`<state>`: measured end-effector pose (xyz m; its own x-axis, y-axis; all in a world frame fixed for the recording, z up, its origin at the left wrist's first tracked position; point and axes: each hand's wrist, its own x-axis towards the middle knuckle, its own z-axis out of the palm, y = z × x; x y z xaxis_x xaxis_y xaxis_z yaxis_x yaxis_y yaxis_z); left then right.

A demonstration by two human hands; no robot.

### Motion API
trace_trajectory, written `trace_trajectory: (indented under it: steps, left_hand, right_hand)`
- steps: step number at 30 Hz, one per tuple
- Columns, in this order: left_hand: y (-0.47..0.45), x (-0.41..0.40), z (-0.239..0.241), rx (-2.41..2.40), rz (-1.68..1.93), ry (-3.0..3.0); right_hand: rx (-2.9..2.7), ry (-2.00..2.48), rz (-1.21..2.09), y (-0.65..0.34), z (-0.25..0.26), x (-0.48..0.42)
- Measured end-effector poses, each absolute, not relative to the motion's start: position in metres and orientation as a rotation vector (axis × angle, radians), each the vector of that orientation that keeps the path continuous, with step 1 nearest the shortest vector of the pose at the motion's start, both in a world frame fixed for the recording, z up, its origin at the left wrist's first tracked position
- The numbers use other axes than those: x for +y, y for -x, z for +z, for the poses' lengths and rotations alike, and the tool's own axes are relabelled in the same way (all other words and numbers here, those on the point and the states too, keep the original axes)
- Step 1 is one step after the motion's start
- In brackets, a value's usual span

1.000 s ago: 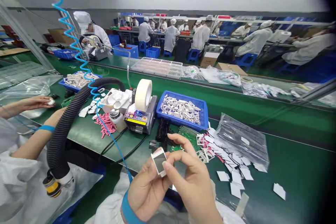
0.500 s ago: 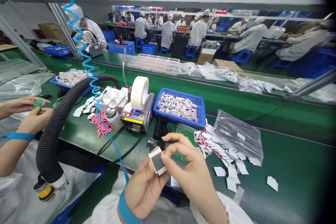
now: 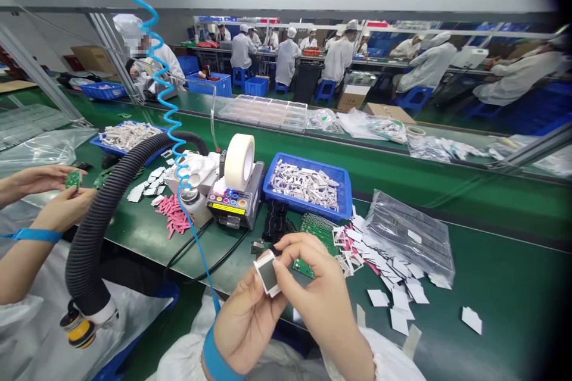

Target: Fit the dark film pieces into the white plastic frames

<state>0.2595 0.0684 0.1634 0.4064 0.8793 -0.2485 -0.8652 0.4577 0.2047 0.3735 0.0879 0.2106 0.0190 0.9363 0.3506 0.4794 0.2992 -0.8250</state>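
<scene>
A small white-framed display screen (image 3: 268, 275) with a dark grey face is held up over the bench's front edge. My left hand (image 3: 245, 318), with a blue strap at the wrist, grips it from the left and below. My right hand (image 3: 313, 280) pinches its right edge between thumb and fingers; the fingertips behind it are partly hidden. Just beyond the hands lie a green circuit board (image 3: 304, 265) and black parts (image 3: 274, 220). White cut pieces (image 3: 400, 303) are scattered to the right of my right hand.
A blue bin (image 3: 308, 186) of white frames stands behind the hands. Left of it are a tape dispenser (image 3: 235, 202), pink strips (image 3: 173, 214) and a black hose (image 3: 89, 232). A bagged stack (image 3: 411, 238) lies right. At far left a co-worker's hands (image 3: 58, 196) hold a green board.
My right hand has shifted slightly left and its fingers have drawn in closer around the screen. The view has tilted a little, so the bench sits slightly lower.
</scene>
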Motion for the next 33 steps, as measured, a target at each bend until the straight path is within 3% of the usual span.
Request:
trace_trajectory:
  steps: [4,7,12,16,20,27,33]
  left_hand:
    - [-0.259,0.072,0.159,0.433,1.102,0.010]
    - [-0.254,0.076,0.153,0.553,1.091,0.039]
    - [-0.237,0.076,0.136,0.887,1.149,0.030]
    - [-0.223,0.067,0.126,0.897,0.992,-0.168]
    - [-0.223,0.054,0.131,0.806,0.804,-0.367]
    - [-0.237,0.044,0.127,0.755,0.842,-0.220]
    - [-0.239,0.056,0.134,0.791,0.889,-0.196]
  right_hand:
    - [-1.762,1.240,0.165,-0.372,0.201,0.088]
    - [-2.201,1.018,-0.029,-0.371,0.191,0.085]
    - [-2.552,0.909,-0.026,-0.372,0.159,0.070]
    - [-2.365,0.882,-0.077,-0.385,0.143,0.063]
    - [-2.229,0.882,0.112,-0.399,0.156,0.060]
    - [-2.047,0.775,0.081,-0.402,0.154,0.045]
    - [-1.985,1.412,0.089,-0.450,0.122,0.061]
